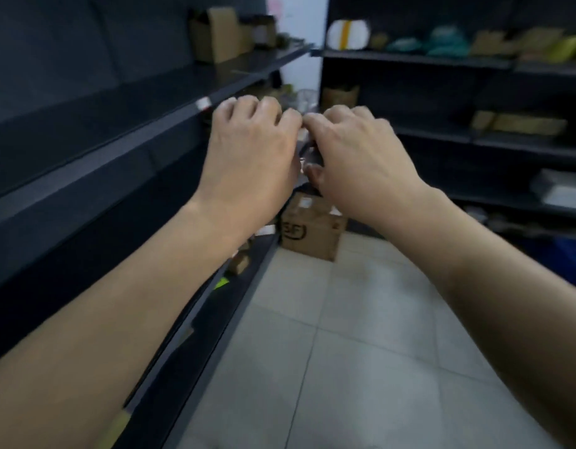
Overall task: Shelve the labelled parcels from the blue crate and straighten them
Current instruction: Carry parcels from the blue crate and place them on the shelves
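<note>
Forearms stretch forward over tiled floor [345,367]. Left hand [247,157] and right hand [358,163] meet knuckle to knuckle, fingers curled down around something dark and blurred between them; can't tell what. SF-printed carton [309,231] stands on the floor beyond, dark shelving [118,137] at left.

I see both arms stretched forward, the left hand [251,147] and right hand [354,157] meeting knuckle to knuckle, fingers curled around something small and dark that blur hides. Dark shelving [95,134] runs along the left. A brown cardboard box [309,231] sits far off on the pale tiled floor [345,351]. More shelves [442,59] on the right carry blurred parcels [520,124].
</note>
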The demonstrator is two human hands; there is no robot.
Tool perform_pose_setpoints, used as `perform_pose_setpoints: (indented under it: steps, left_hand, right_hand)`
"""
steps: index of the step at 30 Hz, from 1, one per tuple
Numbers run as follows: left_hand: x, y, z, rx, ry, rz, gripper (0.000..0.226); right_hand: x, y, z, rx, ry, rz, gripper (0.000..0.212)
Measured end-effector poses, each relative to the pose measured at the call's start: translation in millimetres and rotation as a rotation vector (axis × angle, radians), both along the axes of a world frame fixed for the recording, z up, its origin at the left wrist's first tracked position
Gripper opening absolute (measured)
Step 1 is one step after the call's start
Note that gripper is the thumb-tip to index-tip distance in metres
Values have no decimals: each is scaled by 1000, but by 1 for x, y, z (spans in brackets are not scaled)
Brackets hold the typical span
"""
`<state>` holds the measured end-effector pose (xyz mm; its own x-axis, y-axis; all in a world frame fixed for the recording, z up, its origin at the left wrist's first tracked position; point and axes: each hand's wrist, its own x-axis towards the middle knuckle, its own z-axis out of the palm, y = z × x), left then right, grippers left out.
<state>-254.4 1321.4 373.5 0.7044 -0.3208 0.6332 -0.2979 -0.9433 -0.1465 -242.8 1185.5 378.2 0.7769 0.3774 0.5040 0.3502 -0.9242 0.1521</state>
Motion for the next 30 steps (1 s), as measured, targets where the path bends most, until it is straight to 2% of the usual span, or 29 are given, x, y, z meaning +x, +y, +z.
perform_pose_setpoints:
  steps: [8,15,30]
  left_hand:
    - [47,-225,15,2,-54,-362,35]
    - [64,-434,10,12,31,-668,42]
    - [90,-786,-26,37,118,-1249,36]
  right_hand:
    - [-7,-221,12,55,-9,-422,48]
    - [-19,-410,8,76,57,-755,45]
    - [-57,-707,-29,160,108,-1428,40]
